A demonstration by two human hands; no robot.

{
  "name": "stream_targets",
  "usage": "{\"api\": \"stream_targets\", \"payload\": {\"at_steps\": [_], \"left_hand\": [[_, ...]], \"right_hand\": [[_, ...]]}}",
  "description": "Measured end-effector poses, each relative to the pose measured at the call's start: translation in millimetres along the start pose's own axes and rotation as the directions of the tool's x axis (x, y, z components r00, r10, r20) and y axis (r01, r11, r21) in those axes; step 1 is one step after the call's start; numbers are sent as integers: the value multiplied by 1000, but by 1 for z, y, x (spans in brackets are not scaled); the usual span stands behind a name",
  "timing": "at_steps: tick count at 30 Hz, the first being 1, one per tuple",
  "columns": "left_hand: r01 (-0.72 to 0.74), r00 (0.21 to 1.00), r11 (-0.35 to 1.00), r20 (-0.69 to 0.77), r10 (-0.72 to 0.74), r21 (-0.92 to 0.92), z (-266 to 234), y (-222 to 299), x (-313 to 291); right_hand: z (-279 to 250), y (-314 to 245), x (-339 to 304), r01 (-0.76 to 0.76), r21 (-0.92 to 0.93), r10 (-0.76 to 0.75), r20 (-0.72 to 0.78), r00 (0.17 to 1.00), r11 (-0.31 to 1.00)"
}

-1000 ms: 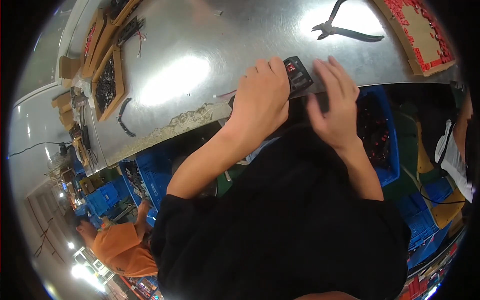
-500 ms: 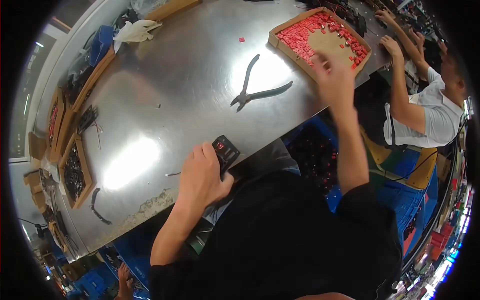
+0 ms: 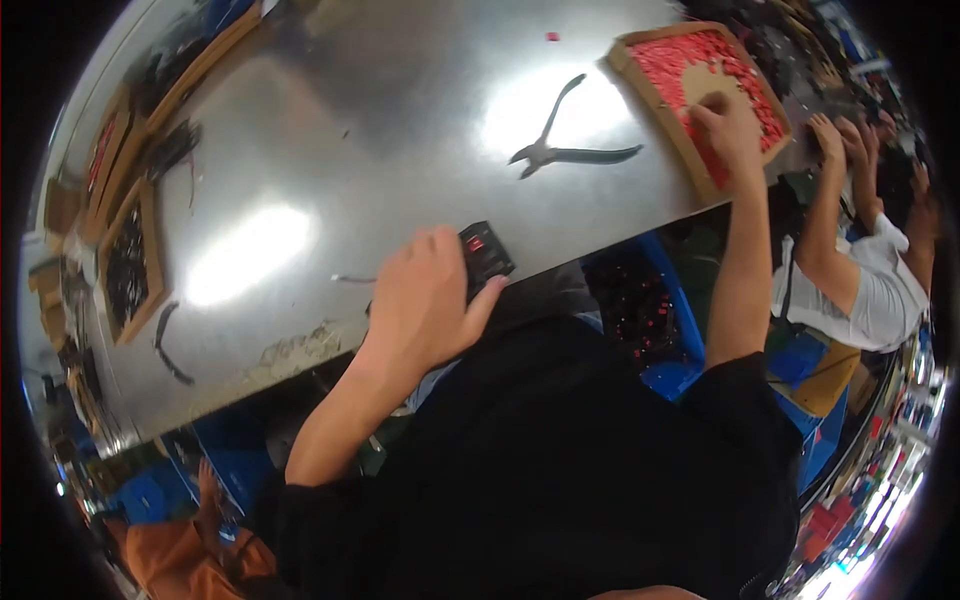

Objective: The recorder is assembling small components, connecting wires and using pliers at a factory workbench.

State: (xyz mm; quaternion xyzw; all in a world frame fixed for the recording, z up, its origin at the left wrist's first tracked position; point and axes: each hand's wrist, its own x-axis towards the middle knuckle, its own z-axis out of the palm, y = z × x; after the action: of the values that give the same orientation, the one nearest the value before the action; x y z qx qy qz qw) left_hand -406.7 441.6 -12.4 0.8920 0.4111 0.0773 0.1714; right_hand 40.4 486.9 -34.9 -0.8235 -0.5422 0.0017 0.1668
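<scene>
My left hand is wrapped around a black plastic housing near the table's front edge. A small red piece sits in the housing, and a thin lead with a pale end sticks out on the hand's left. At the right, my right hand reaches into a shallow cardboard tray of small red plastic parts. Its fingers are curled together down at the parts; whatever they pinch is hidden. Between the hands, farther back, diagonal cutters lie with their handles spread.
One loose red part lies on the metal table. At the left stand a cardboard box of black pieces and a dark curved strip. Below the table's edge is a blue bin. Co-workers sit at the right, one in a white shirt.
My right hand has gone down among the red parts in the tray, its fingers less blurred. My left hand keeps the black housing near the edge. The whole view has shifted and turned slightly.
</scene>
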Motion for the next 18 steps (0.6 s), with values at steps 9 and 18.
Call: {"api": "stream_targets", "payload": {"at_steps": [9, 18], "left_hand": [[35, 999, 999, -13, -35, 25, -1, -7, -1], [-44, 998, 999, -51, 46, 31, 7, -11, -8]], "right_hand": [[-9, -157, -125, -197, 906, -335, 331, 882, 376], [31, -201, -157, 133, 864, -596, 215, 774, 485]]}}
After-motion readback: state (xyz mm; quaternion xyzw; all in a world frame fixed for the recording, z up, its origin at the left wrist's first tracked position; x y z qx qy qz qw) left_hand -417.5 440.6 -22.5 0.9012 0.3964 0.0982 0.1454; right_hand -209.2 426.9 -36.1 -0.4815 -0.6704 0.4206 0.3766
